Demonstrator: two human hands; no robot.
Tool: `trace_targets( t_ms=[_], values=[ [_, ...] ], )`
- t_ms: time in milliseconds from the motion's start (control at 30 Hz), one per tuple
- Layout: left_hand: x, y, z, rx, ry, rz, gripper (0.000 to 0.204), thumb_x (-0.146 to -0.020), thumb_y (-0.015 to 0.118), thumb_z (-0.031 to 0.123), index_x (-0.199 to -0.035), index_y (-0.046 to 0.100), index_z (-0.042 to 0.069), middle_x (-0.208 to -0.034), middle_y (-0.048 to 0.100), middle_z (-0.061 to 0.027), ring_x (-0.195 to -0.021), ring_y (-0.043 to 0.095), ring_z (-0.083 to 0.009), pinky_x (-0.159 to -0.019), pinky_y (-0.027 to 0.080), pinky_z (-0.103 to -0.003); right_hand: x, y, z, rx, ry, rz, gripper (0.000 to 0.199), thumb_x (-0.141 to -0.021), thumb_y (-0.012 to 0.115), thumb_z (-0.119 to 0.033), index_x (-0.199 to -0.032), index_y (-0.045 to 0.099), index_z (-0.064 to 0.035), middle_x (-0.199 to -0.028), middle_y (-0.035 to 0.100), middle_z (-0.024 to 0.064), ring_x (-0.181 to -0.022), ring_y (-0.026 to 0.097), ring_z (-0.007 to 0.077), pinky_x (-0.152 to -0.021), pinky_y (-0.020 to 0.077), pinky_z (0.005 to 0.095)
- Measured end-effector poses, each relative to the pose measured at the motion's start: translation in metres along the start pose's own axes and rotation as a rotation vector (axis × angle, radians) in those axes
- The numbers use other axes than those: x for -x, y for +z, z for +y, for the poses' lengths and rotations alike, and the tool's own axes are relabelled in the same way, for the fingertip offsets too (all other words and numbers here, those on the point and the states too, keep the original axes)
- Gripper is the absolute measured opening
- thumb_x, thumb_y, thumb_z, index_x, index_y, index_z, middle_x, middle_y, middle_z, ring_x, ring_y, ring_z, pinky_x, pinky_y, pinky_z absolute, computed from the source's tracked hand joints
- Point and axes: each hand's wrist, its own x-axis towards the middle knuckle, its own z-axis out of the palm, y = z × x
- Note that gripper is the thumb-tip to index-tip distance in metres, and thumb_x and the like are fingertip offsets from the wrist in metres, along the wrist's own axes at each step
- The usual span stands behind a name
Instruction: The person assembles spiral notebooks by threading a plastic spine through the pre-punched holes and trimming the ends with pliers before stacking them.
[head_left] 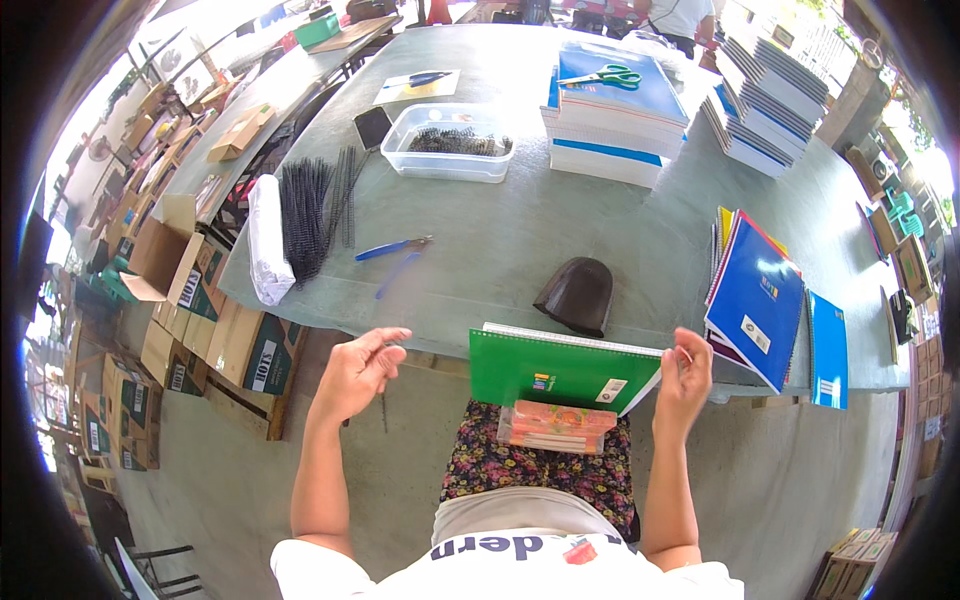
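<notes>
A green notebook (560, 368) stands tilted at the table's near edge, above my lap, with a row of binding holes along its upper edge. My left hand (362, 372) is held in the air left of it, fingers apart and nothing visible in them. Beside the notebook's right corner is my right hand (684, 378), its fingers curled in close to the thumb; whether they pinch anything is too small to make out. Below the notebook an orange patterned pouch (560, 425) rests over my lap. Just beyond the notebook sits a dark, rounded block (578, 294).
Blue-handled cutters (395, 248), black binding coils (305, 215) and a white roll (268, 240) lie left. Farther back are a clear tub (445, 165) of coils and stacked notebooks (610, 130) topped by green scissors (610, 76). Blue notebooks (757, 300) lie right; cartons (255, 345) stand left.
</notes>
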Motion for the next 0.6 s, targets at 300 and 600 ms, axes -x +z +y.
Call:
trace_targets(
  t_ms=[300,600],
  values=[
    [-0.005,0.012,0.006,0.157,-0.001,-0.007,0.03,-0.09,0.059,0.03,-0.104,0.062,0.003,-0.062,0.052,0.0014,-0.05,0.045,-0.0045,-0.044,0.035,-0.02,0.031,-0.019,-0.154,-1.336,-0.296,-1.954,0.012,-0.084,0.06,-0.01,-0.084,0.061,0.0013,-0.093,0.057,0.0185,-0.078,0.057,0.028,-0.068,0.045,0.0325],
    [-0.001,0.021,-0.041,0.014,-0.034,-0.05,0.036,-0.087,0.06,0.024,-0.118,0.055,0.005,-0.065,0.057,-0.0052,-0.055,0.051,-0.0089,-0.048,0.043,-0.026,0.01,0.003,-0.133,-0.838,-0.29,-1.836,0.021,-0.078,0.059,-0.014,-0.095,0.056,-0.0015,-0.099,0.056,0.0188,-0.096,0.054,0.0357,-0.081,0.0449,0.0432]
  ],
)
